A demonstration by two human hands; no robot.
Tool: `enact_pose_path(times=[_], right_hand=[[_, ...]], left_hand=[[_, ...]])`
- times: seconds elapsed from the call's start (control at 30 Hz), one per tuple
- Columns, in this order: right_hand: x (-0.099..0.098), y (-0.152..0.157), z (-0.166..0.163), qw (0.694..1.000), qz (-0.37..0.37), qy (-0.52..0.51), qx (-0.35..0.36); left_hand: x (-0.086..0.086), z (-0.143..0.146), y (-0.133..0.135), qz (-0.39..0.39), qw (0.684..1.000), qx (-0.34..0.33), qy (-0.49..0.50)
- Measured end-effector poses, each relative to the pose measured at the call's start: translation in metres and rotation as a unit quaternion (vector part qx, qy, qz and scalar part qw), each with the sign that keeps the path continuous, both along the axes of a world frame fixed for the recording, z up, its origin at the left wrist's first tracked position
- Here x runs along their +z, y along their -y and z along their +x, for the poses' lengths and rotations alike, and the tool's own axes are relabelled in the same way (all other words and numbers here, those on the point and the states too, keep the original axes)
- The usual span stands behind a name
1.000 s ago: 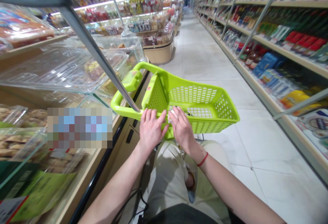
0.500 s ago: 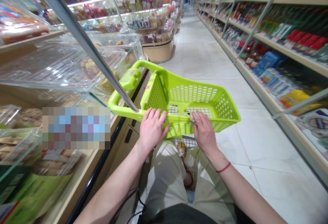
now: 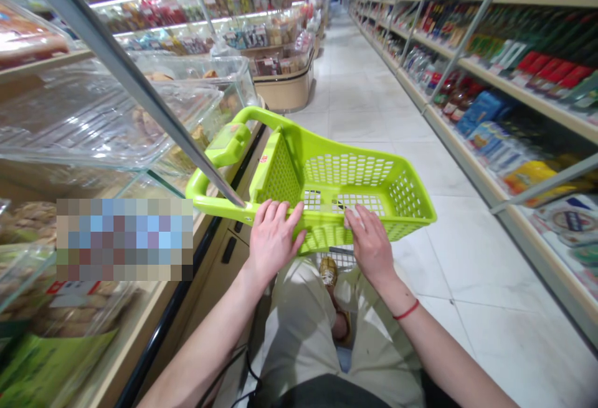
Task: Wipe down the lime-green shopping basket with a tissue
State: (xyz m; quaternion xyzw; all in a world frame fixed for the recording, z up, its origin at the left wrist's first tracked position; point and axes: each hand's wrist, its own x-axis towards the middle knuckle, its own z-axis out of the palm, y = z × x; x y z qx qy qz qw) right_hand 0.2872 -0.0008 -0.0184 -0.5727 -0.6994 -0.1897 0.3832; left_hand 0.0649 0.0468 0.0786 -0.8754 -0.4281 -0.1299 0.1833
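Note:
A bright green plastic shopping cart [image 3: 369, 171] stands sideways in front of my legs, its handle end to the left. My left hand [image 3: 274, 237] grips the cart's near rim close to the handle end, fingers bent over the edge and thumb towards the right. Farther right along the same rim, my right hand [image 3: 372, 243] curls its fingers over the edge. Something small and pale shows at its thumb and fingertips, too small to make out. The perforated basket holds no goods that I can see.
On the left runs a counter with clear display bins [image 3: 154, 109] of packaged food. A grey metal pole [image 3: 140, 90] slants down to the cart. Shelves of goods [image 3: 527, 90] line the right side. Between them the tiled aisle [image 3: 359, 78] stretches ahead.
The view has shifted slightly, so the cart, pole and left counter appear a little farther left. Both hands stay at the cart's rim, and the right fingers look slightly straighter.

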Motion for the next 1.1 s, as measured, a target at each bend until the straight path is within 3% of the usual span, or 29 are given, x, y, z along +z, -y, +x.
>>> enact_pose_path(times=[0.17, 0.27, 0.37, 0.43, 0.57, 0.77, 0.97, 1.1], right_hand=[[0.008, 0.010, 0.018, 0.999, -0.017, -0.035, -0.037], [0.031, 0.010, 0.001, 0.990, -0.012, -0.139, -0.011], [0.056, 0.000, -0.026, 0.957, -0.021, -0.291, 0.014], [0.066, -0.011, -0.043, 0.940, -0.052, -0.331, 0.065], [0.061, -0.026, -0.056, 0.967, -0.088, -0.231, 0.057], [0.037, -0.016, -0.053, 0.989, -0.064, -0.113, 0.074], [0.046, -0.025, -0.067, 0.992, -0.091, -0.043, 0.073], [0.044, -0.035, -0.066, 0.994, -0.066, -0.058, 0.067]], left_hand=[[0.001, 0.000, 0.001, -0.007, 1.000, 0.001, -0.001], [0.002, 0.000, 0.003, -0.010, 1.000, 0.007, -0.002], [0.002, 0.001, 0.004, -0.011, 1.000, 0.016, -0.004], [0.002, 0.001, 0.004, -0.009, 1.000, 0.018, -0.005], [0.002, 0.001, 0.005, -0.003, 1.000, 0.014, -0.007], [0.001, 0.002, 0.005, -0.005, 1.000, 0.015, -0.002], [-0.001, 0.004, 0.005, -0.012, 1.000, 0.016, 0.009], [-0.002, 0.004, 0.005, -0.019, 0.999, 0.022, 0.014]])
